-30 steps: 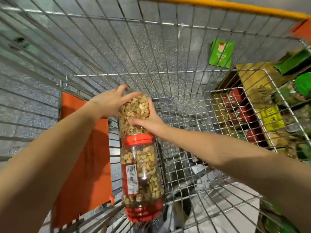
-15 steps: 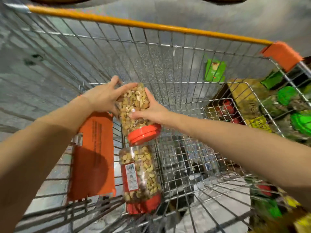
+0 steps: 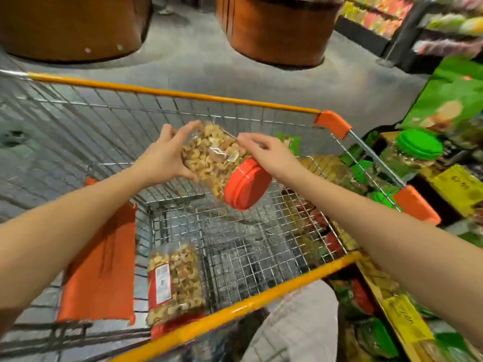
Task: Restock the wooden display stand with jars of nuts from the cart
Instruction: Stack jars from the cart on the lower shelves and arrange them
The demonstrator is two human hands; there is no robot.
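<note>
A clear jar of nuts (image 3: 214, 163) with a red lid hangs tilted above the wire cart (image 3: 183, 95), lid pointing toward me and to the right. My left hand (image 3: 164, 158) grips its left side. My right hand (image 3: 264, 152) holds its upper right side near the lid. A second jar of nuts (image 3: 175, 280) with a red label lies in the cart's near left corner. The display stand (image 3: 444, 186) at the right shows green-lidded jars (image 3: 418, 147) and yellow price tags.
An orange flap (image 3: 102, 270) hangs on the cart's left end. The cart's orange near rim (image 3: 261, 301) crosses in front of my leg. Two round wooden stands (image 3: 277, 30) sit on the grey floor beyond. Shelves of packets fill the far right.
Both hands have lifted the upper jar off the lower one, raised it above the cart and tipped it sideways. My view has risen to show the floor and stands.
</note>
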